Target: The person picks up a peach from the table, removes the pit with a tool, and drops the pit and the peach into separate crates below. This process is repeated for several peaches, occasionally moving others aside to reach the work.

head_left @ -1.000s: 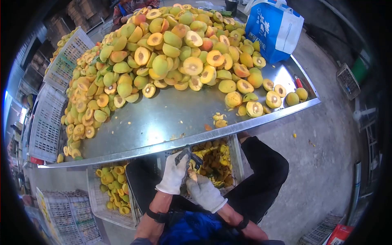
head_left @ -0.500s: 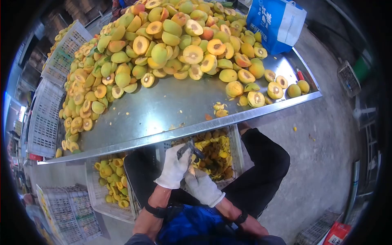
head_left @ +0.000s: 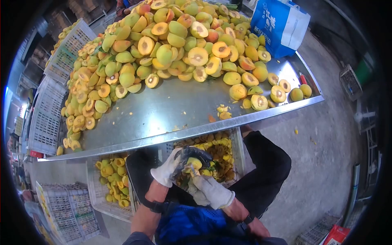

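A yellow-green peach piece is gripped in my left hand, which wears a white glove with dark coated fingers curled over the fruit. Just below it, my right hand, in a whitish glove, is closed. A narrow, pale brown thing sticks out from its fingers against the fruit; its kind is too small to tell. Both hands are above a crate of yellow scraps and dark pieces, between my legs.
Halved peaches are heaped on a metal table with a raised front edge. A blue-and-white bag and a red-handled tool are at its right. Another crate holds hollowed halves at lower left. White crates line the left.
My left hand has turned, and its dark fingers now spread over the peach piece, which has come into sight. My right hand has shifted slightly right. The whole view has moved a little.
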A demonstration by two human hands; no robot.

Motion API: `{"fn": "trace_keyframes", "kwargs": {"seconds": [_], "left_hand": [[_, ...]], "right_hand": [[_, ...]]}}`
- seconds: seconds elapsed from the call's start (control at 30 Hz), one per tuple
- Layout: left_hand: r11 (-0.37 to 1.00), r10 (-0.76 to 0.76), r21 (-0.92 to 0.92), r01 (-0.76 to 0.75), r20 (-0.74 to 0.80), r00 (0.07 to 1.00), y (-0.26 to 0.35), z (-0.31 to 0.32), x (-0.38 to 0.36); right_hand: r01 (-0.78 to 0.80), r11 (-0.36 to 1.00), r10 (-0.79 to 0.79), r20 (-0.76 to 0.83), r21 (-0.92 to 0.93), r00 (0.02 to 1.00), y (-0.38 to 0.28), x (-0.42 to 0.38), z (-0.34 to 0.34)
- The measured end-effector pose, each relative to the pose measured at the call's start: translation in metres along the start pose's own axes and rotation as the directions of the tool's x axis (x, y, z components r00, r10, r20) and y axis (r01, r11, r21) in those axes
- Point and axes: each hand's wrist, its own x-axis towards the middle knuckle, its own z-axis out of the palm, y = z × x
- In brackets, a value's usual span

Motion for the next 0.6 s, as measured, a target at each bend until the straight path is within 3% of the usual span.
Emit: {"fn": "trace_keyframes", "kwargs": {"seconds": [0.07, 0.1, 0.17, 0.2, 0.23, 0.33, 0.37, 0.43, 0.57, 0.6], "left_hand": [[0.99, 0.08, -0.123, -0.073, 0.052, 0.995, -0.016, -0.001, 0.001], [0.994, 0.014, -0.109, -0.011, 0.024, 1.0, -0.018, -0.003, -0.002], [1.0, 0.027, -0.009, -0.027, 0.0, 1.0, -0.027, -0.007, -0.005], [0.999, 0.033, 0.043, -0.032, -0.007, 0.999, -0.028, -0.007, -0.005], [0.989, -0.011, 0.145, 0.005, 0.036, 0.999, -0.023, -0.008, -0.002], [0.896, -0.159, 0.434, 0.09, 0.126, 0.979, 0.005, -0.002, 0.005], [0.933, -0.124, 0.356, 0.046, 0.2, 0.972, 0.007, -0.003, 0.005], [0.974, -0.065, 0.227, 0.022, 0.184, 0.981, 0.001, -0.005, 0.003], [0.981, 0.095, -0.177, -0.073, 0.118, 0.989, -0.014, 0.003, 0.0], [0.985, 0.071, -0.162, -0.06, 0.062, 0.996, -0.015, 0.005, -0.001]], "right_hand": [[0.12, 0.981, -0.114, 0.048, -0.15, 0.992, 0.005, 0.001, -0.003], [0.212, 0.949, -0.196, 0.092, -0.233, 0.976, 0.01, 0.003, -0.005], [0.195, 0.942, -0.18, 0.077, -0.274, 0.981, 0.016, 0.003, -0.007], [0.089, 0.969, -0.088, 0.012, -0.232, 0.996, 0.011, -0.001, 0.001], [-0.011, 0.983, 0.002, -0.051, -0.183, 0.999, 0.007, -0.003, 0.006], [-0.03, 0.995, 0.029, -0.01, -0.095, 1.0, 0.017, -0.001, 0.001], [-0.035, 0.999, 0.033, 0.061, 0.024, 0.998, 0.019, 0.0, 0.0], [-0.076, 0.963, 0.022, 0.206, 0.258, 0.978, 0.024, 0.001, 0.002], [-0.064, 0.941, -0.045, 0.31, 0.333, 0.95, 0.021, 0.001, 0.001], [-0.054, 0.948, -0.044, 0.298, 0.314, 0.954, 0.023, 0.002, -0.002]]}}
